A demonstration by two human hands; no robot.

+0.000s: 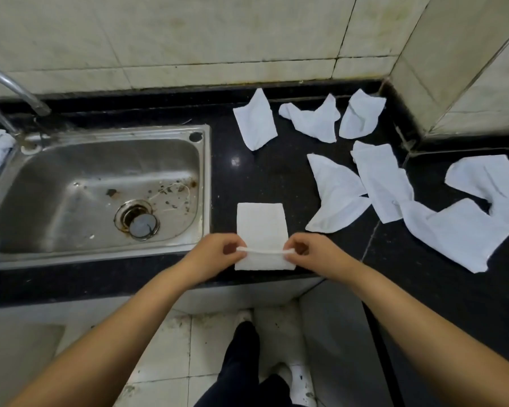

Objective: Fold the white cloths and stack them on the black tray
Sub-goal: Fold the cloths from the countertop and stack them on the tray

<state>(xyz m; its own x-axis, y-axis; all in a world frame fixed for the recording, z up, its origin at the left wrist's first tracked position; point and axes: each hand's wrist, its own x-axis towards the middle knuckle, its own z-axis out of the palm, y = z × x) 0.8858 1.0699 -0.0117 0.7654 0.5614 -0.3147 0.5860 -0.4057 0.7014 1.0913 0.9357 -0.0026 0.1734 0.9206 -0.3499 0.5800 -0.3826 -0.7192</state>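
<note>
White cloth (262, 221) lies flat on the black table (276, 177) between both hands; left hand (215, 254) and right hand (312, 254) each pinch its near edge, seemingly lifted. Loose cloths (379, 183) lie right.

1 white cloth (261, 221) flat on counter edge, near edge lifted; 7 crumpled cloths (382, 183) scattered right.

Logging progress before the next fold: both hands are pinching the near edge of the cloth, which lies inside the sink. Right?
Not quite. The head view shows both hands, left and right, pinching the cloth, but it lies on the black counter, right of the sink.
</note>
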